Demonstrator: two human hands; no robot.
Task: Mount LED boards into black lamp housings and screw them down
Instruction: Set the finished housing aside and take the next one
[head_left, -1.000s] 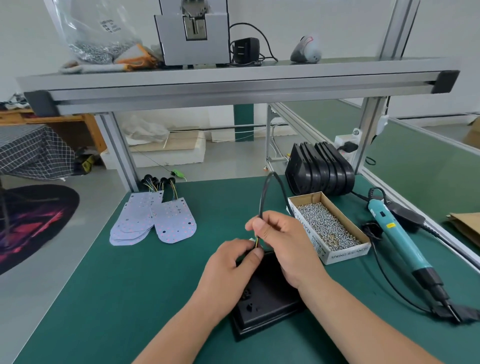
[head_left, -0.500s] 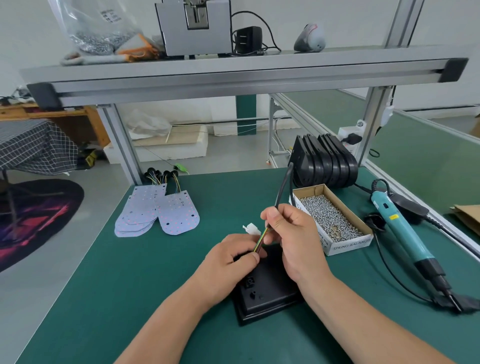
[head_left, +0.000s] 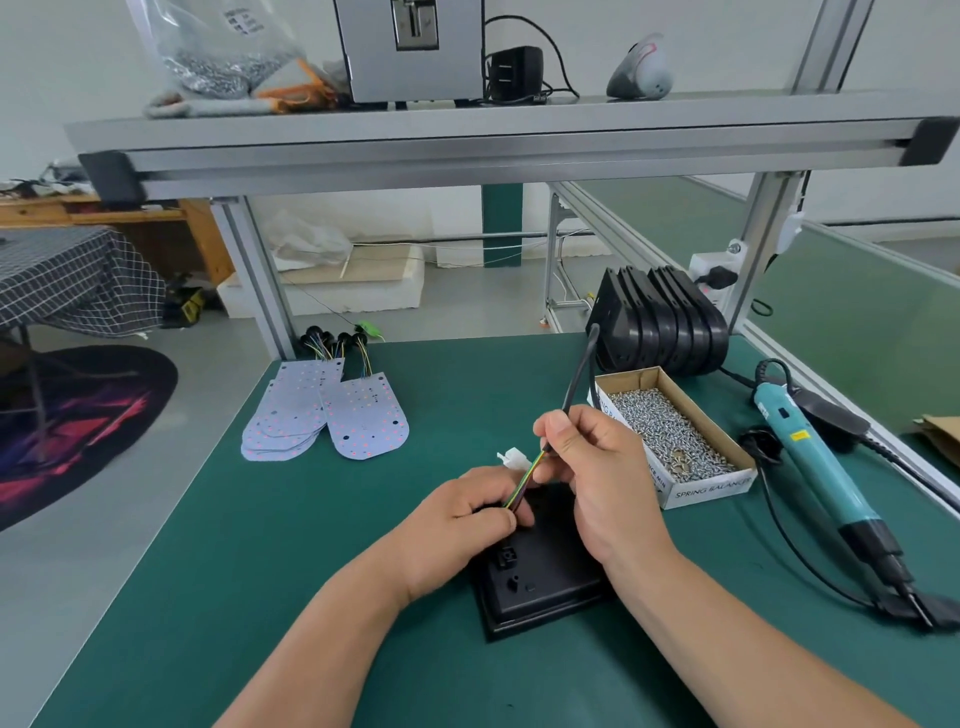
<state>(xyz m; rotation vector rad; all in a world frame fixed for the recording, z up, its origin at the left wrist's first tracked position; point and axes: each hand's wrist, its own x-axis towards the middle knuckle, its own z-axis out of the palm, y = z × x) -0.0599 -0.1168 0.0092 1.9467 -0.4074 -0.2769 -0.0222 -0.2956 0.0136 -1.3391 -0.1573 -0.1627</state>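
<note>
With the right hand (head_left: 597, 467) pinching the cable (head_left: 576, 374) and the left hand (head_left: 457, 519) pinching its wires (head_left: 524, 480) over the housing (head_left: 545, 577), the cable's loop had straightened, so lead routing was judged unfinished.

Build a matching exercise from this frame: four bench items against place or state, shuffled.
Things:
1. LED boards
2. box of screws
3. electric screwdriver
4. spare black housings

Place or state:
A. teal, lying at the right of the mat
B. stood on edge in a row at the back
C. fanned flat at the far left
D. open cardboard, just in front of the row

Pairs: 1-C, 2-D, 3-A, 4-B
</note>
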